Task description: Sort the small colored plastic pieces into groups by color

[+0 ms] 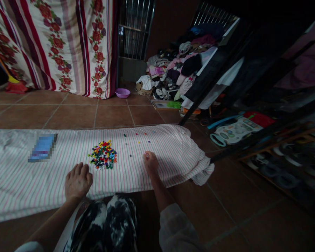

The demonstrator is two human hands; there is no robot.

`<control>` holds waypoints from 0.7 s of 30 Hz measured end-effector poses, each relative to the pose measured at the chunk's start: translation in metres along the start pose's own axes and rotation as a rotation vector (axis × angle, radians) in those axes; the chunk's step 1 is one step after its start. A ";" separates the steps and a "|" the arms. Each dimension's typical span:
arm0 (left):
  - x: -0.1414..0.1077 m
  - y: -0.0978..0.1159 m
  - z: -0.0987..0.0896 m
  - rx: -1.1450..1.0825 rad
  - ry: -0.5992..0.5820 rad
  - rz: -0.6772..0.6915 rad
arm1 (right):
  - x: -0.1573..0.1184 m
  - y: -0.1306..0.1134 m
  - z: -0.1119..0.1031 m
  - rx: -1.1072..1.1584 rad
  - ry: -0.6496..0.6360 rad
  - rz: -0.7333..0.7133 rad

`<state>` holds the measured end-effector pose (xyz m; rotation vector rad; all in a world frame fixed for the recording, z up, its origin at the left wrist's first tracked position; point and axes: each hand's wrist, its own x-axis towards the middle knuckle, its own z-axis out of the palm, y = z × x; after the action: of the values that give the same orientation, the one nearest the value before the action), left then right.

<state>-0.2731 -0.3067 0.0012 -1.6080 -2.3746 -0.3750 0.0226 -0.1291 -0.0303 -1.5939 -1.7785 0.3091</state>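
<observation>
A pile of small multicoloured pieces (104,155) lies on the striped cloth (68,140) over a low table. To the right of the pile, several single pieces lie spread apart, among them a dark one (130,155), a green one (125,135) and an orange one (145,133). My left hand (78,180) rests on the cloth at the pile's near left, palm down with its fingers bent and apart, holding nothing visible. Right of the dark piece, my right hand (150,162) is closed in a pinch just over the cloth; what its fingertips hold is too small to name.
A blurred blue rectangular item (42,147) lies on the cloth at the left. Beyond the table are a purple basin (123,92), a heap of clothes (178,70) and a floral curtain (76,45). Dark metal bars and a shoe rack (273,161) stand at the right.
</observation>
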 end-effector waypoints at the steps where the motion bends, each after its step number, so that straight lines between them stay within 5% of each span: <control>1: 0.000 0.000 0.000 0.004 0.004 0.003 | 0.000 0.000 0.000 0.004 0.005 0.000; 21: 0.000 -0.003 0.009 -0.063 0.035 -0.021 | 0.001 -0.014 -0.005 0.097 0.138 -0.074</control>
<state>-0.2763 -0.3050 -0.0071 -1.5909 -2.3785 -0.4832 0.0147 -0.1322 -0.0177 -1.4430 -1.6873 0.2403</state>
